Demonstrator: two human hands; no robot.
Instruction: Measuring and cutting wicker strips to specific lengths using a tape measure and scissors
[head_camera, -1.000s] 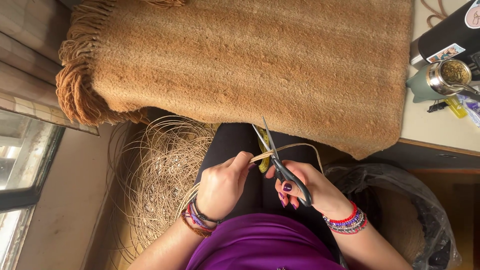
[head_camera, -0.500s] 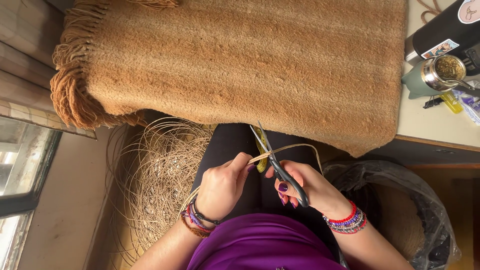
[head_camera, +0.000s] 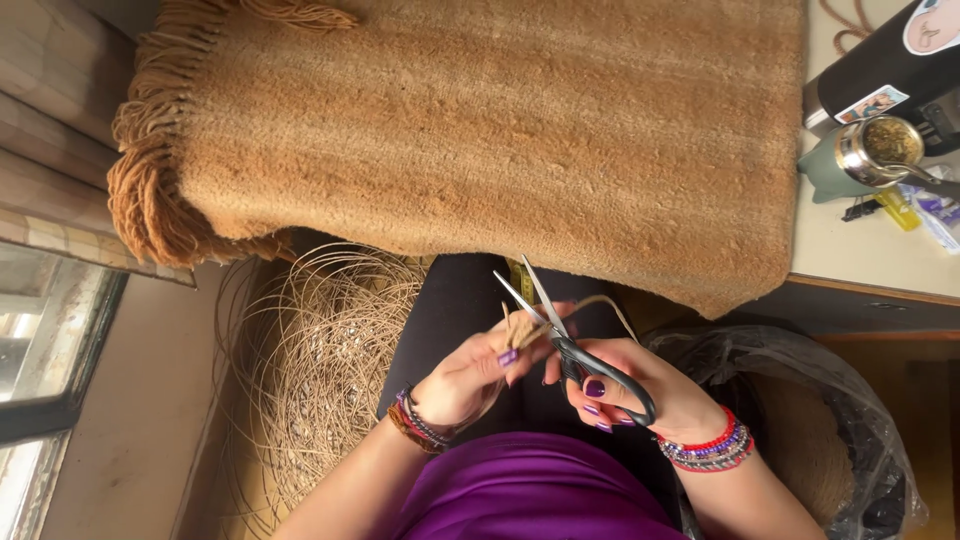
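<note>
Over the lap, below the rug's (head_camera: 500, 140) near edge: right hand (head_camera: 640, 395) gripping scissors (head_camera: 560, 335), blades parted around a fibre strand (head_camera: 520, 325); left hand (head_camera: 470, 375) pinching it taut for cutting.

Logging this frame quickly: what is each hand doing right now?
Left hand: closed, pinching a thin tan fibre strand.
Right hand: closed on black-handled steel scissors, blades open at the strand.
</note>
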